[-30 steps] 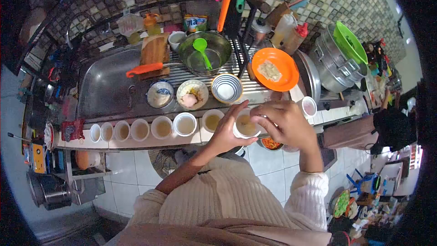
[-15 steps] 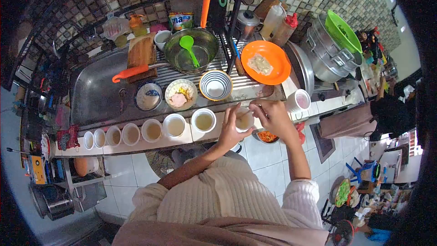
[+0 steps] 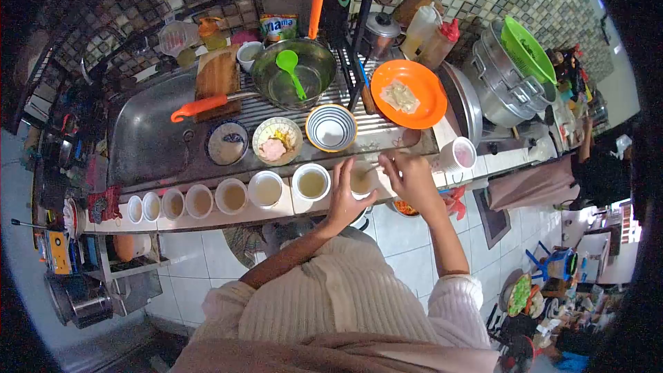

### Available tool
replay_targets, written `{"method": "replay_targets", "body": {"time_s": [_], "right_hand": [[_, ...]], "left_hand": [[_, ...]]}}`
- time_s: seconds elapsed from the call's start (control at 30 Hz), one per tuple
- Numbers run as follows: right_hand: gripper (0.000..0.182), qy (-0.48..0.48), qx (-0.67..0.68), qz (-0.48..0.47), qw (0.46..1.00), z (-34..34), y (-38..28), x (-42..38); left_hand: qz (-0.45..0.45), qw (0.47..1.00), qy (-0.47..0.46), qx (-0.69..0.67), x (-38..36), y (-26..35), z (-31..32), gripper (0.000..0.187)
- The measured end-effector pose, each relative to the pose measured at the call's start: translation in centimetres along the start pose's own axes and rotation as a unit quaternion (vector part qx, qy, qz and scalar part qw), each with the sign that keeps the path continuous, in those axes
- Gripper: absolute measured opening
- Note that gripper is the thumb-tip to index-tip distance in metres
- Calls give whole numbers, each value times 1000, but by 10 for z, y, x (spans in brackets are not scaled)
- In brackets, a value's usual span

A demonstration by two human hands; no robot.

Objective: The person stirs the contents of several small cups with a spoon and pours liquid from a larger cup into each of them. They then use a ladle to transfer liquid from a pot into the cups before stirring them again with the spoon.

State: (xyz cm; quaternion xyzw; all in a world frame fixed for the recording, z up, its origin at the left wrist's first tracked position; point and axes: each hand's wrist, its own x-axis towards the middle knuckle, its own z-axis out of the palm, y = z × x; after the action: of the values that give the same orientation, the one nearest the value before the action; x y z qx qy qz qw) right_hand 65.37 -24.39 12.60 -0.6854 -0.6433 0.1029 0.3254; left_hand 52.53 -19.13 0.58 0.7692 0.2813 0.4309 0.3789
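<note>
My left hand point(image 3: 345, 199) is wrapped round a white cup point(image 3: 362, 179) of cloudy liquid at the counter's front edge. My right hand point(image 3: 412, 181) pinches what looks like a thin spoon point(image 3: 376, 165) at the cup's rim; its lower end is hard to make out. Immediately left of that cup stands another white cup point(image 3: 311, 182) of yellowish liquid, and a row of similar filled cups point(image 3: 231, 197) continues leftward. Behind my hands sit a striped bowl point(image 3: 331, 128) and a bowl point(image 3: 277, 141) with a pink paste.
A stack of white cups point(image 3: 458, 156) stands to the right. An orange plate point(image 3: 409, 94), a pan point(image 3: 293, 74) with a green ladle point(image 3: 288, 65), and a sink point(image 3: 148, 131) lie behind. A person point(image 3: 539, 181) is at the far right.
My right hand has shifted slightly right, and the spoon sits nearer the cup's rim. My left hand still holds the same cup. The view has tilted a little.
</note>
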Motion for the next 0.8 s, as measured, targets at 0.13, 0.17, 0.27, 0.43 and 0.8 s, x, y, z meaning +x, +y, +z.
{"method": "replay_targets", "body": {"time_s": [0.13, 0.17, 0.27, 0.43, 0.8], "right_hand": [[15, 1, -14, -20, 1000, 0, -6, 5], [15, 35, 2, -21, 999, 2, -8, 5], [14, -9, -15, -19, 1000, 0, -9, 6], [14, 6, -55, 15, 998, 6, -9, 6], [15, -14, -83, -22, 996, 3, -1, 3]], "left_hand": [[-10, 1000, 3, 1, -1, 2, 1, 80], [-21, 1000, -2, -10, -3, 1, 1, 79], [-33, 999, -8, -17, -4, 2, 0, 78], [-36, 999, -5, -22, -1, 2, 0, 77], [-34, 999, 3, -40, -3, -1, 2, 75]]}}
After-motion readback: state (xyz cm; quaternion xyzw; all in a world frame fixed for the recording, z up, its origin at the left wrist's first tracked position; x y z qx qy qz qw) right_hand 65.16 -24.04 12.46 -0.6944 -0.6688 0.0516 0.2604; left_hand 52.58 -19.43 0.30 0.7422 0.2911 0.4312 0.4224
